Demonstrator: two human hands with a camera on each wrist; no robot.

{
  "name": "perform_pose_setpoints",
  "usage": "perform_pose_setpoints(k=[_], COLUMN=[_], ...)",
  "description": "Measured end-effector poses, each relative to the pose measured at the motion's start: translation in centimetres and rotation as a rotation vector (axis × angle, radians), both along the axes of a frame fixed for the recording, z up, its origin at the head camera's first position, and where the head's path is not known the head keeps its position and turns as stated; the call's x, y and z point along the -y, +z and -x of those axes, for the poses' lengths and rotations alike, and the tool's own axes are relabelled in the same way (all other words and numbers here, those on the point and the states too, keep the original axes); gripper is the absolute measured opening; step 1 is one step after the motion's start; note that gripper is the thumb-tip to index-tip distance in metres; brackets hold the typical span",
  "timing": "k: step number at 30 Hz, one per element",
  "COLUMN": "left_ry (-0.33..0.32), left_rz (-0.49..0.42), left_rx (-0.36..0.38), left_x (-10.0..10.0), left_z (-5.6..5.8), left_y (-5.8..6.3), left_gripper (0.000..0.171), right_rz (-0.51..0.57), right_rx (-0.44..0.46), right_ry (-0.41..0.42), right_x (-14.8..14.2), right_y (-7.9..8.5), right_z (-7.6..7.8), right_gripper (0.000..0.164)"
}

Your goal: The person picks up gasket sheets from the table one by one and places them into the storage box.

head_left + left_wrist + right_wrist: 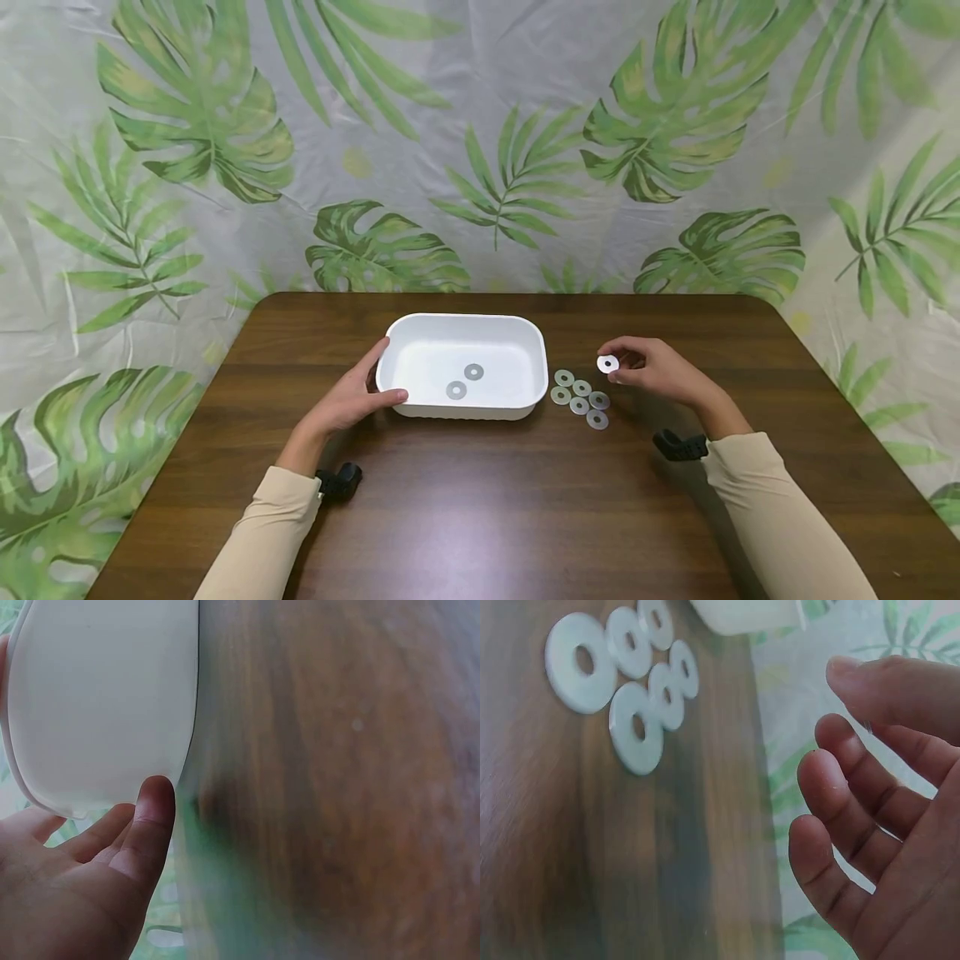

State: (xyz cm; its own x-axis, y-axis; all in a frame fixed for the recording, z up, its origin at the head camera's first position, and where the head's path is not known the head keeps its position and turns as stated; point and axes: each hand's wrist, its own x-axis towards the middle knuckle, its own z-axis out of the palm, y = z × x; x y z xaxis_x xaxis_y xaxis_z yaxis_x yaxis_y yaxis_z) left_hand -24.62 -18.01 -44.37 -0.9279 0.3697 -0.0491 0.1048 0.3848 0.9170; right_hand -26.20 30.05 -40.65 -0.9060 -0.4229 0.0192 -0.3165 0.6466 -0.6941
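Left fingers (372, 357) hold a white container (431, 354) with two washers (456, 390) inside.

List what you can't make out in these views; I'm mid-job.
- Held washer: right wrist view, its face is hidden by the right hand.
- Tray: both wrist views, cut off by the top edge.
- Left hand: head view, some fingers hidden behind the hand itself.
- Table: left wrist view, blurred.
- Loose washers: head view, any markings too small.
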Motion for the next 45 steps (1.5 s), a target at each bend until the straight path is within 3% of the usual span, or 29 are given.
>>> perform_pose_setpoints(k=[7,19,34,45], left_ry=[-0.002,0.0,0.003,0.005], left_rz=[-0.017,-0.018,0.02,-0.019], left_rx=[0.007,0.009,0.005,0.012], left_x=[-0.1,-0.2,-0.2,0.0], left_z=[0.0,0.0,0.0,-0.1], left_y=[0.0,0.1,-0.1,-0.1], left_gripper=[0.101,0.102,0.102,0.101], right_rz=[0.046,0.078,0.082,0.087], right_rx=[0.027,0.018,-0.05,-0.074], right_ry=[-0.02,0.027,0.073,0.107], right_x=[1.2,3.5,6.5,9.8], right_y=[0.5,1.3,2.6,3.4], right_z=[0.9,2.1,2.7,3.2], right_gripper=[0.034,0.036,0.033,0.033])
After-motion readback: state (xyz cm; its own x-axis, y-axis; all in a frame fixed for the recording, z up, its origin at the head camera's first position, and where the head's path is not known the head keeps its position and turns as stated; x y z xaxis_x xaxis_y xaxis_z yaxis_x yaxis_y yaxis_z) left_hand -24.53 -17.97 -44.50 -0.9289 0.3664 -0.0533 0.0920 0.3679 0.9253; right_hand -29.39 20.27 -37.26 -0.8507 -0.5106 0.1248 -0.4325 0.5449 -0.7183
